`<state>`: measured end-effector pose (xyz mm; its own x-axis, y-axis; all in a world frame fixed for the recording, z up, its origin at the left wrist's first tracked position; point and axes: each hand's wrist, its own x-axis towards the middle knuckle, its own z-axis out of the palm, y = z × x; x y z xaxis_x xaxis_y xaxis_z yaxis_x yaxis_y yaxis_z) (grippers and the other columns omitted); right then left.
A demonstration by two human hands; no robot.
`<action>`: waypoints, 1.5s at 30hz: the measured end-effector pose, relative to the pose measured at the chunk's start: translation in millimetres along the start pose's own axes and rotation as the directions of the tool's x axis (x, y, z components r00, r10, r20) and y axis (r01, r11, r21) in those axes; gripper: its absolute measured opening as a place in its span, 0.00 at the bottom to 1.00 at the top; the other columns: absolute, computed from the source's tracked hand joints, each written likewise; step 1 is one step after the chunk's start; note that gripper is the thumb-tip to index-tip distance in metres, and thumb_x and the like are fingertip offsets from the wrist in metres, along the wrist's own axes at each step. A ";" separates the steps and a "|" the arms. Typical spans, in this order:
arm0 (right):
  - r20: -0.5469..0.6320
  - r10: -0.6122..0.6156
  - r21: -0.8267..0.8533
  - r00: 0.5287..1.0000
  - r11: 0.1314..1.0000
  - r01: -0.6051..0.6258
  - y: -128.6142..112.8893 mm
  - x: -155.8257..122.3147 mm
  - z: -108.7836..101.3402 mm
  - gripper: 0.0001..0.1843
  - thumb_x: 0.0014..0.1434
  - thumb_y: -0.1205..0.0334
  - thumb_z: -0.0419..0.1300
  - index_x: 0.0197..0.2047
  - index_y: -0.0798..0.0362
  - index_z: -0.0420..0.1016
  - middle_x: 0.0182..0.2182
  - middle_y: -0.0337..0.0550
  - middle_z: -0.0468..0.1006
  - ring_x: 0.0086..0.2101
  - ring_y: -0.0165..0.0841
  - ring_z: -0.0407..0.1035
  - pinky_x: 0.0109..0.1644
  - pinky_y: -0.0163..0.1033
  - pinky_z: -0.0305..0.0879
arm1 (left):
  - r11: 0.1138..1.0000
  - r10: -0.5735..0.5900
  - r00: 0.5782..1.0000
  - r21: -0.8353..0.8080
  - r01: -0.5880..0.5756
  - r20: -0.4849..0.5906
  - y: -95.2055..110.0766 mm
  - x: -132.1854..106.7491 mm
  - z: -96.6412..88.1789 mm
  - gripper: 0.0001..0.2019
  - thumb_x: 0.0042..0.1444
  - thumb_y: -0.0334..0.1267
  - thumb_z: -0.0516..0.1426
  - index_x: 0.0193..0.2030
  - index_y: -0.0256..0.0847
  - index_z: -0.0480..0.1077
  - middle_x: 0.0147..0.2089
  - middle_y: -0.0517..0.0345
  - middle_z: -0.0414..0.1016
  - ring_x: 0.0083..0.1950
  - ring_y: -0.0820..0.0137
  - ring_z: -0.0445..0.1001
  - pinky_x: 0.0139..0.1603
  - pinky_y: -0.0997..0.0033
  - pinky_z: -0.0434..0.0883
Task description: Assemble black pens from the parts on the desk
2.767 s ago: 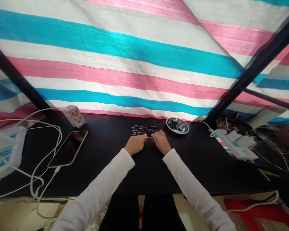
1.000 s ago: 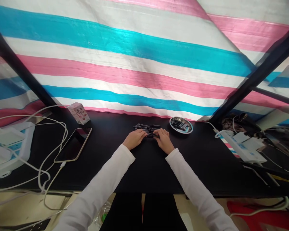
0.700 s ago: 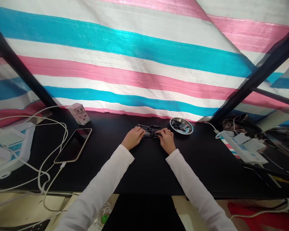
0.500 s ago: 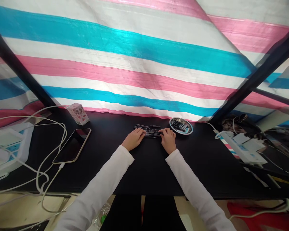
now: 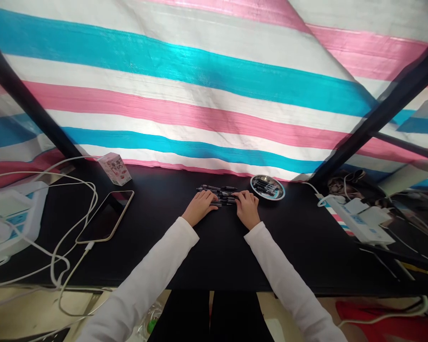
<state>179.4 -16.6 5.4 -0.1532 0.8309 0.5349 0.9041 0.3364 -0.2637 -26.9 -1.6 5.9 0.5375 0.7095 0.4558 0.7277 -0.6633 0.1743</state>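
Resting on the work: the left hand [image 5: 199, 208] and right hand [image 5: 247, 208] lie side by side at the near edge of a loose group of black pens [image 5: 217, 192], which sits near the far edge of the black desk [image 5: 299, 232], around the middle. A narrow gap separates the hands. The fingers [image 5: 209, 194] curl over the pens, but at this small scale it cannot be confirmed whether they are clamped or only touching. A round metal dish [image 5: 280, 191] holding more pens stands just right of the group, near the right hand. A smartphone [image 5: 105, 216] lies well to the left.

Caution: the pens may roll apart if pressure from the two hands is uneven. A wide movement of the right hand could strike the dish, tipping it and spilling its contents.
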 end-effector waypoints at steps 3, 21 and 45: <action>0.035 -0.033 0.009 0.999 0.999 0.033 -1.7 -0.7 -1.8 0.16 0.59 0.69 0.49 0.47 0.48 0.71 0.40 0.47 0.66 0.41 0.37 0.59 0.47 0.44 0.49 | 0.997 -0.066 0.996 0.035 0.068 -0.064 2.5 0.1 -5.1 0.15 0.58 0.45 0.55 0.47 0.38 0.63 0.44 0.52 0.67 0.46 0.62 0.66 0.45 0.65 0.62; 0.170 -0.160 0.088 0.972 0.985 0.146 -0.4 -6.1 -4.6 0.16 0.59 0.68 0.51 0.48 0.46 0.71 0.39 0.45 0.66 0.41 0.36 0.60 0.45 0.42 0.52 | 0.994 -0.018 0.996 0.110 0.028 -0.086 -12.2 -24.4 -24.2 0.16 0.65 0.42 0.43 0.34 0.40 0.67 0.33 0.56 0.70 0.36 0.68 0.67 0.38 0.67 0.60; 0.095 -0.128 0.077 0.987 0.990 0.121 15.0 2.5 -13.0 0.11 0.63 0.57 0.51 0.37 0.48 0.74 0.33 0.41 0.73 0.37 0.32 0.63 0.44 0.40 0.49 | 0.994 0.006 0.999 0.109 0.000 -0.054 8.4 -20.4 -6.6 0.12 0.65 0.37 0.44 0.35 0.39 0.65 0.35 0.56 0.69 0.37 0.68 0.66 0.39 0.68 0.61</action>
<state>197.7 -15.2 13.2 -0.3054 0.8193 0.4852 0.8456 0.4676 -0.2575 -34.5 -23.3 3.8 0.5183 0.6913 0.5035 0.7697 -0.6337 0.0777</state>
